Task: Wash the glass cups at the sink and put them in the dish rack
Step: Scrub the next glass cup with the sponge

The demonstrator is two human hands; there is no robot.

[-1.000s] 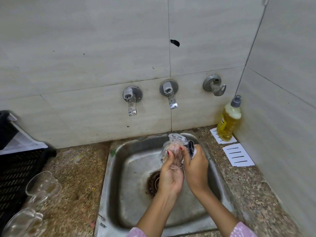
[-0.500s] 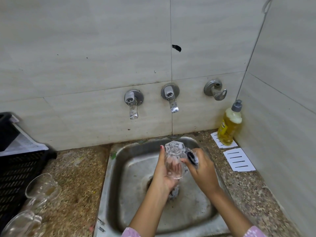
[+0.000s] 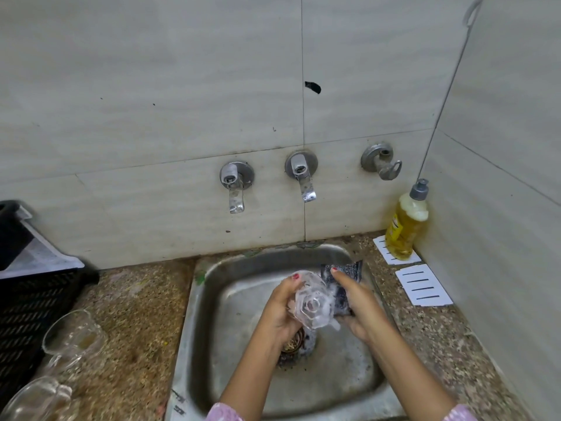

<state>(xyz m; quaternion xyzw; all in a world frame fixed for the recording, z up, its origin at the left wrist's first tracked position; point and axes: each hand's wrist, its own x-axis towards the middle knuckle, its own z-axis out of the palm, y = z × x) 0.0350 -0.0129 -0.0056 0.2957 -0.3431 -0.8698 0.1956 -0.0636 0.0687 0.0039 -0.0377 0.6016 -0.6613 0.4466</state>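
The scrubbing step is in hand. The left hand (image 3: pixel 280 311) wraps its fingers around a soapy glass cup (image 3: pixel 314 302), holding it over the sink (image 3: pixel 212 299) basin, above the drain (image 3: pixel 296 344). The right hand (image 3: pixel 353 305) pinches a dark scrub pad (image 3: pixel 341 287) and presses it against the side of the cup away from the left palm.

Next, I judge, comes a rinse: neither tap (image 3: pixel 303 177) above the grip appears to run, so 1 hand must free itself to open one. Suds make the glass slippery, so the hold needs care.

2 more cups (image 3: pixel 73 335) wait well left of the grip, beside the black dish rack (image 3: pixel 30 299).

Compared with 0.5 s ago, the cup is tipped so its base faces the camera, and the pad now stands up behind it.
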